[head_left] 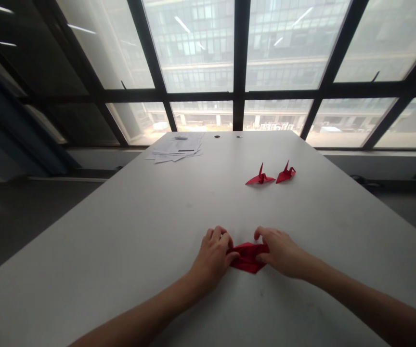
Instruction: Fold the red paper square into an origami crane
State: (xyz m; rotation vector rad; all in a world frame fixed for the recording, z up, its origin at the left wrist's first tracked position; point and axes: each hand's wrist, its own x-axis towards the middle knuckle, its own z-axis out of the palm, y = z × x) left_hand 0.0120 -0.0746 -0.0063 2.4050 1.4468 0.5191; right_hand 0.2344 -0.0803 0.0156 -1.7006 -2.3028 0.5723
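Red paper [248,257], partly folded into a flat, rumpled wedge, lies on the white bench [150,217] near the person's edge, caught between both hands. The left hand [213,258] pinches its left end with curled fingers and thumb. The right hand [280,250] clamps the right end in the same way, knuckles raised. Neither hand is slack; both are closed on the sheet.

Likely trouble lies in the grip itself. With the two hands drawing on opposite ends, a pull too hard or uneven could tear the thin layers along a crease. The smooth bench top gives little hold, so the red paper might slide under pressure and a fold could land crooked. Much of the piece hides under the fingers, so a layer could shift there unnoticed.

Counted: one piece of paper in the hands. Two red paper cranes stand farther off to the right, the left crane [260,177] just beside the right crane [286,173]; whether their wings touch cannot be told. One loose stack of white sheets [179,147] lies at the far edge by the window, its sheets too small to count. Two small dark round spots [217,136] sit near it. Two hands, no other person.
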